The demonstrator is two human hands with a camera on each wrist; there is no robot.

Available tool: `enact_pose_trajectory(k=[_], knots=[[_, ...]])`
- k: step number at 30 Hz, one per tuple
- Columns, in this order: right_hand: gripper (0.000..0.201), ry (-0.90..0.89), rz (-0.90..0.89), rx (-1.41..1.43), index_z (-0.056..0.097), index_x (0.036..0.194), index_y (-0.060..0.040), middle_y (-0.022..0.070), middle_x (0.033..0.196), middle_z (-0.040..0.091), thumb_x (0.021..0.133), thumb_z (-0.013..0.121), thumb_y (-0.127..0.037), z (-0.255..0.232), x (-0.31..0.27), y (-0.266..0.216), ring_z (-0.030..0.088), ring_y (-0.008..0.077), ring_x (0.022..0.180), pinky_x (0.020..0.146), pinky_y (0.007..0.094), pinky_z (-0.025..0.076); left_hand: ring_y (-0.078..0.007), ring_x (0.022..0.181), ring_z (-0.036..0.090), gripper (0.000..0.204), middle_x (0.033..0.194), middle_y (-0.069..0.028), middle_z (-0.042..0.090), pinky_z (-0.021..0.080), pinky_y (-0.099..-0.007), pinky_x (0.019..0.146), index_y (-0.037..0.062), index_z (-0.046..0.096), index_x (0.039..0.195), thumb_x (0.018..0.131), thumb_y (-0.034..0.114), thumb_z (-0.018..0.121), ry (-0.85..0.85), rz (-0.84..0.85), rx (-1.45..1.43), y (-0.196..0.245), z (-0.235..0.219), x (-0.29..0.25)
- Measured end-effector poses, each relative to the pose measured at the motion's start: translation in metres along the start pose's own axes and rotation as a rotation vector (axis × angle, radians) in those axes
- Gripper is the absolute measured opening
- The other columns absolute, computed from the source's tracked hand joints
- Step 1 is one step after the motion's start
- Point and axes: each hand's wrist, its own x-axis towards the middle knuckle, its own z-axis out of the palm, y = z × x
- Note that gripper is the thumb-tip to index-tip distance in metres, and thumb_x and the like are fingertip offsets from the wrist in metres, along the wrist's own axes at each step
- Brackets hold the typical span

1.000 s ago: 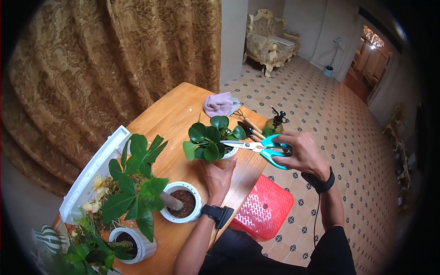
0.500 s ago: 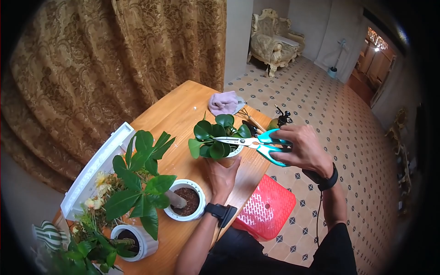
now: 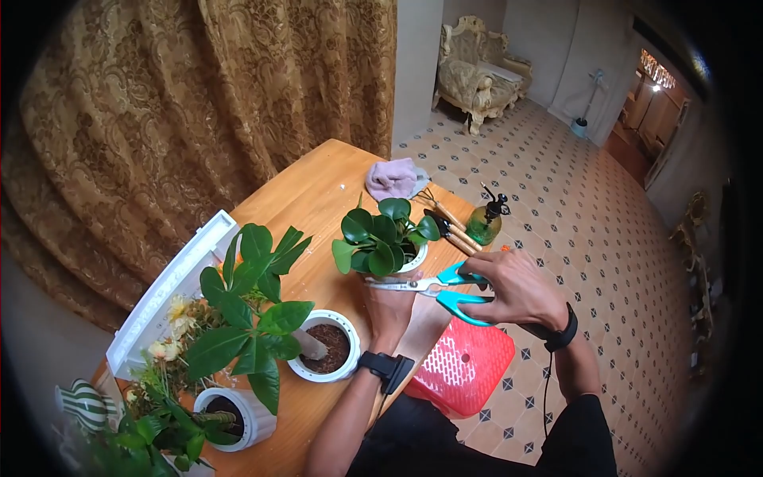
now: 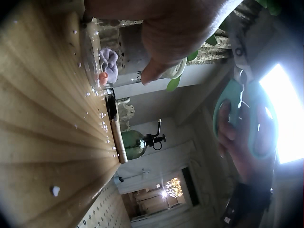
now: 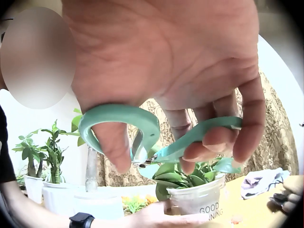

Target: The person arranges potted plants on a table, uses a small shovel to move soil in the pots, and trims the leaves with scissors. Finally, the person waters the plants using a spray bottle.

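Note:
My left hand (image 3: 389, 314) grips a small white plant pot (image 3: 415, 261) low on its near side. In the right wrist view this pot (image 5: 195, 198) bears the printed word "GOOD". Glossy round green leaves (image 3: 385, 229) fill the top of it. My right hand (image 3: 524, 290) holds scissors (image 3: 458, 308) with turquoise handles, thumb in one loop and fingers in the other. The scissors' blades point left and overlap my left hand in the head view, below the leaves. From the left wrist, the scissors (image 4: 276, 114) show up at the right, raised above the tabletop.
Left of my hands stand a white pot with a thick-stemmed plant (image 3: 322, 350), another potted plant (image 3: 246, 421) and a white tray (image 3: 171, 294). Beyond are a lilac cloth (image 3: 391, 179), small garden tools (image 3: 451, 230) and a green spray bottle (image 3: 483, 226). A red stool (image 3: 465, 362) is below the edge.
The scissors have come away from among the leaves and moved down toward me, in front of the pot. My left hand stays on the pot.

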Motion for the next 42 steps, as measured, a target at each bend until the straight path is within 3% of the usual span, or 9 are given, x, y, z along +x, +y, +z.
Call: enact_pose_trajectory(k=[6, 11, 12, 14, 18, 22, 27, 36, 42], knots=[[0.043, 0.043, 0.038, 0.036, 0.071, 0.098, -0.0012, 0.0146, 0.075, 0.065, 0.079, 0.076, -0.039, 0.006, 0.002, 0.010, 0.064, 0.0340, 0.067, 0.059, 0.0421, 0.046, -0.0282, 0.091, 0.070, 0.045, 0.100, -0.0146, 0.073, 0.053, -0.0401, 0.080, -0.0007, 0.068, 0.107, 0.074, 0.022, 0.088, 0.161, 0.033, 0.084, 0.021, -0.006, 0.007], [0.041, 0.028, -0.025, 0.021, 0.071, 0.097, -0.0013, 0.0144, 0.075, 0.065, 0.079, 0.077, -0.038, -0.001, 0.002, 0.001, 0.064, 0.0336, 0.067, 0.060, 0.0428, 0.046, -0.0301, 0.090, 0.069, 0.054, 0.104, -0.0159, 0.071, 0.053, -0.0394, 0.079, -0.0018, 0.060, 0.117, 0.075, 0.020, 0.086, -0.256, -0.171, -0.152, 0.001, -0.006, 0.004], [0.041, -0.007, 0.007, 0.028, 0.072, 0.096, -0.0014, 0.0143, 0.076, 0.065, 0.079, 0.077, -0.038, -0.005, 0.002, -0.007, 0.065, 0.0330, 0.067, 0.060, 0.0424, 0.046, -0.0301, 0.090, 0.069, 0.054, 0.104, -0.0159, 0.071, 0.053, -0.0394, 0.079, -0.0018, 0.060, 0.117, 0.075, 0.020, 0.086, -0.255, -0.170, -0.152, 0.000, -0.004, 0.002], [0.041, -0.040, 0.037, 0.034, 0.072, 0.096, -0.0015, 0.0141, 0.076, 0.065, 0.078, 0.077, -0.038, -0.009, 0.002, -0.015, 0.065, 0.0323, 0.068, 0.060, 0.0421, 0.045, -0.0308, 0.095, 0.067, 0.057, 0.107, -0.0171, 0.068, 0.052, -0.0397, 0.083, -0.0014, 0.055, 0.122, 0.077, 0.018, 0.085, 0.073, 0.071, -0.018, 0.000, 0.000, -0.002], [0.042, 0.118, -0.061, 0.042, 0.069, 0.097, -0.0034, 0.0125, 0.077, 0.062, 0.077, 0.076, -0.040, -0.017, 0.006, -0.027, 0.062, 0.0312, 0.066, 0.057, 0.0416, 0.042, -0.0408, 0.105, 0.058, 0.078, 0.122, -0.0238, 0.057, 0.047, -0.0489, 0.090, -0.0033, 0.042, 0.136, 0.077, 0.022, 0.087, -0.234, -0.119, -0.318, -0.015, -0.001, -0.007], [0.042, 0.255, -0.054, -0.090, 0.066, 0.097, -0.0046, 0.0119, 0.077, 0.058, 0.077, 0.076, -0.041, -0.029, 0.029, -0.033, 0.059, 0.0315, 0.066, 0.056, 0.0427, 0.040, -0.0425, 0.125, 0.048, 0.083, 0.130, -0.0248, 0.049, 0.039, -0.0501, 0.105, -0.0021, 0.039, 0.139, 0.075, 0.022, 0.086, -0.022, -0.024, -0.120, 0.009, -0.002, 0.003], [0.046, 0.154, -0.106, -0.151, 0.067, 0.101, -0.0026, 0.0159, 0.083, 0.065, 0.074, 0.078, -0.039, -0.033, 0.059, -0.029, 0.065, 0.0352, 0.077, 0.065, 0.0448, 0.049, -0.0429, 0.128, 0.044, 0.087, 0.134, -0.0255, 0.045, 0.035, -0.0505, 0.109, -0.0022, 0.036, 0.141, 0.075, 0.027, 0.085, -0.065, -0.015, -0.062, -0.003, -0.001, 0.004], [0.043, -0.019, -0.055, -0.132, 0.071, 0.105, -0.0049, 0.0123, 0.078, 0.068, 0.077, 0.078, -0.037, -0.037, 0.078, -0.021, 0.066, 0.0318, 0.072, 0.064, 0.0409, 0.049, -0.0442, 0.124, 0.045, 0.087, 0.132, -0.0266, 0.046, 0.038, -0.0500, 0.106, -0.0036, 0.036, 0.140, 0.075, 0.024, 0.086, -0.067, -0.051, -0.069, -0.004, 0.000, 0.001], [0.039, 0.147, -0.028, -0.140, 0.073, 0.099, -0.0052, 0.0151, 0.072, 0.067, 0.076, 0.078, -0.036, -0.037, 0.081, -0.002, 0.066, 0.0345, 0.067, 0.062, 0.0435, 0.049, -0.0451, 0.124, 0.047, 0.088, 0.133, -0.0279, 0.047, 0.039, -0.0505, 0.106, -0.0045, 0.035, 0.141, 0.075, 0.022, 0.087, -0.084, -0.129, -0.017, 0.008, -0.005, 0.001]])
